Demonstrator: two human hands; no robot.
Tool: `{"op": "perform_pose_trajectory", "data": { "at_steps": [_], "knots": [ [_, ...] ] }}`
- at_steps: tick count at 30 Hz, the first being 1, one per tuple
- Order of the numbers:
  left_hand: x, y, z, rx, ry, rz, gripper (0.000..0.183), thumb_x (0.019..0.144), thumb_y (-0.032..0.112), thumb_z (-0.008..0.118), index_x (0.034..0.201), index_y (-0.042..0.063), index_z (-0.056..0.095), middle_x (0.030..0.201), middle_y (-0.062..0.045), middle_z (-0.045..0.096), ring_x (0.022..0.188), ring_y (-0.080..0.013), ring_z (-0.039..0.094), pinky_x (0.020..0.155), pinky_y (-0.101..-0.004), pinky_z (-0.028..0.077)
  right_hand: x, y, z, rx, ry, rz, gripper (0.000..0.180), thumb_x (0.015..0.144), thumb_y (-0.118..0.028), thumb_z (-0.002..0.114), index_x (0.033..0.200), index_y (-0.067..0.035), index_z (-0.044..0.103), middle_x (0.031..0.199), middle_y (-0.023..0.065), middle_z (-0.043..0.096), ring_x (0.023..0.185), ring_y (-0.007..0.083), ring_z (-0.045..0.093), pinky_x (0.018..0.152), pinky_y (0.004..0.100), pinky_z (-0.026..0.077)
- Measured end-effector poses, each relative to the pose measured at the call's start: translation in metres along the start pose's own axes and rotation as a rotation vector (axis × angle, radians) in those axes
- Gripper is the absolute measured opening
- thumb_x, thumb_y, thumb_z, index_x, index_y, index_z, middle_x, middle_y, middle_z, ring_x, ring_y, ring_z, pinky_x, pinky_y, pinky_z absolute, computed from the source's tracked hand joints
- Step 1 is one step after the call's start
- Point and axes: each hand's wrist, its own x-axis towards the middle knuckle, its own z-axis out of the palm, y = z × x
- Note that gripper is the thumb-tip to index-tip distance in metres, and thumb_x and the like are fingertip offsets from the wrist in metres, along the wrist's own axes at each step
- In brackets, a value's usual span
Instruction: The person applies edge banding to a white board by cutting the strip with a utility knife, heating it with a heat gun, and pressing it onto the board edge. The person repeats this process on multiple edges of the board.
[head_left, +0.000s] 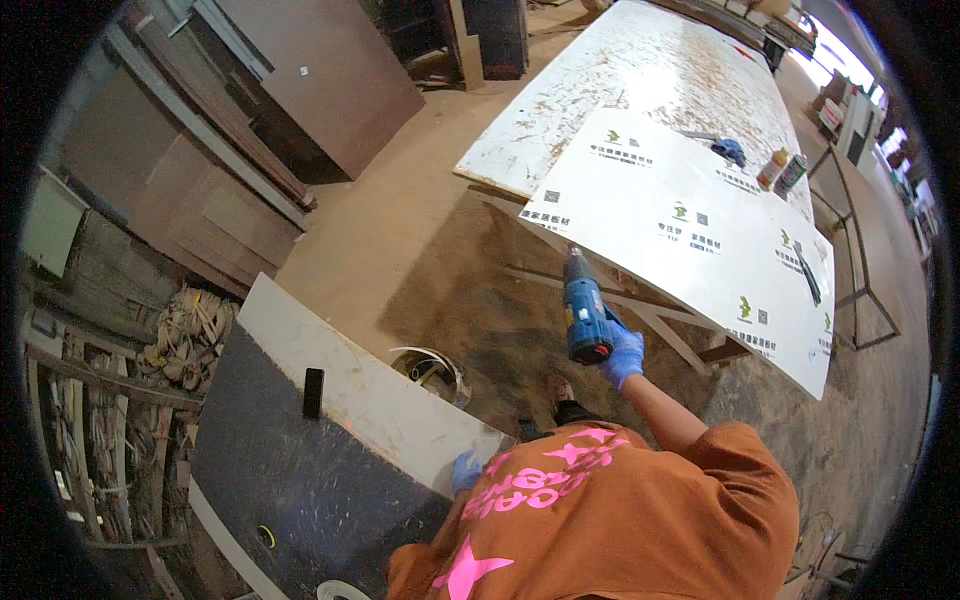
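My right hand (624, 354), in a blue glove, grips a blue heat gun (586, 315) by its handle. The metal nozzle points away from me, close to the near left edge of a white panel (637, 202) printed with writing and logos. This panel lies on a larger white worktable (510, 142) and overhangs its near end. My left hand (466, 472), also gloved in blue, rests at the edge of a dark board with a pale border (300, 480), beside my body. The sleeve and shirt hide part of it, and nothing shows in its fingers.
A black phone (313, 393) and a yellow-rimmed ring (266, 535) lie on the dark board. An open bucket (450, 379) stands on the floor. Two bottles (772, 168), a blue object (729, 152) and a black strip (808, 277) sit on the panel. Brown boards (337, 82) lean at left.
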Motion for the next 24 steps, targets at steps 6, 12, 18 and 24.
{"op": "perform_pose_trajectory", "data": {
  "at_steps": [6,12,18,24],
  "knots": [
    [-0.039,-0.028,-0.003,-0.019,0.025,-0.176,0.033,0.084,0.023,0.063,0.111,0.004,0.062,0.106,-0.015,0.064,0.098,-0.0278,0.061,0.087,-0.0372,0.049,0.072,-0.044,0.024,-0.021,-0.098,-0.054,0.026,0.079,-0.023,0.066,0.103,-0.018,0.058,0.094,0.0106,0.067,0.093,0.0320,0.063,0.083,0.0445,0.041],
    [-0.050,-0.037,0.000,-0.025,0.011,-0.281,0.034,0.083,0.022,0.063,0.112,0.004,0.061,0.106,-0.016,0.064,0.098,-0.0285,0.061,0.087,-0.0382,0.049,0.093,-0.069,0.026,-0.054,-0.181,-0.055,0.027,0.079,-0.027,0.066,0.103,-0.019,0.058,0.100,0.0108,0.066,0.094,0.0284,0.064,0.084,0.0448,0.041],
    [-0.035,-0.043,-0.011,0.015,-0.027,-0.227,0.035,0.082,0.020,0.064,0.113,0.005,0.061,0.106,-0.017,0.064,0.098,-0.0292,0.061,0.086,-0.0392,0.048,0.071,-0.054,0.025,-0.089,-0.174,0.007,0.030,0.077,-0.028,0.069,0.103,-0.019,0.058,0.101,0.0106,0.066,0.097,0.0290,0.062,0.085,0.0454,0.041],
    [0.001,-0.042,-0.029,0.127,-0.077,-0.067,0.036,0.081,0.019,0.064,0.114,0.005,0.061,0.106,-0.018,0.064,0.098,-0.0300,0.060,0.086,-0.0402,0.048,-0.003,-0.011,-0.001,0.005,-0.058,0.101,0.041,0.068,-0.030,0.075,0.105,-0.020,0.059,0.101,0.0073,0.066,0.096,0.0298,0.062,0.084,0.0463,0.041]
  ]
}}
